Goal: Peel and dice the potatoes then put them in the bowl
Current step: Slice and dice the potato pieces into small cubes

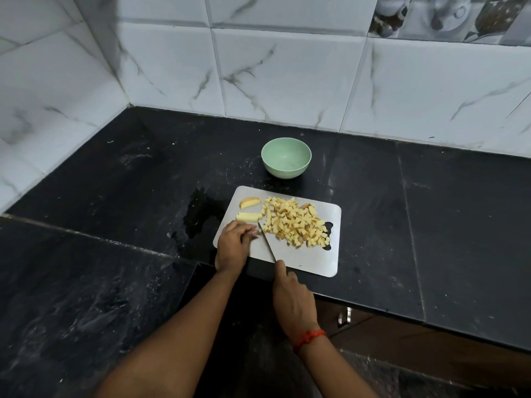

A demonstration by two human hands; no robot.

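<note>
Across the corner of a kitchen runs a black stone surface [115,182], its slabs meeting in pale seams, backed on two sides by white marble-patterned wall tiles [287,76], with a grey patterned tile [448,15] high on the right. Beyond both grips lies a metal cutting board [301,259], one edge reaching the front edge of the surface. The right grip [293,300], a red thread [309,338] round its wrist, is closed round the handle of a knife [267,242], forefinger along the blade's back; the blade slants forward and left, tip down by the left fingertips. The left grip [232,245] rests on the board's left edge with fingers bent down just beside the blade; whether a piece lies under them cannot be told. Just right of the blade sits the heap of diced potato [296,222]; just beyond the left grip lie potato sticks [248,216], and past them a potato slice [249,202]. Farther beyond the grips, off the board, stands a green bowl [284,170]. Left of the left grip, a wet patch [198,216] darkens the stone. Right of the right grip, below the surface's edge, a metal cabinet handle [344,315] shows on brown wood.
</note>
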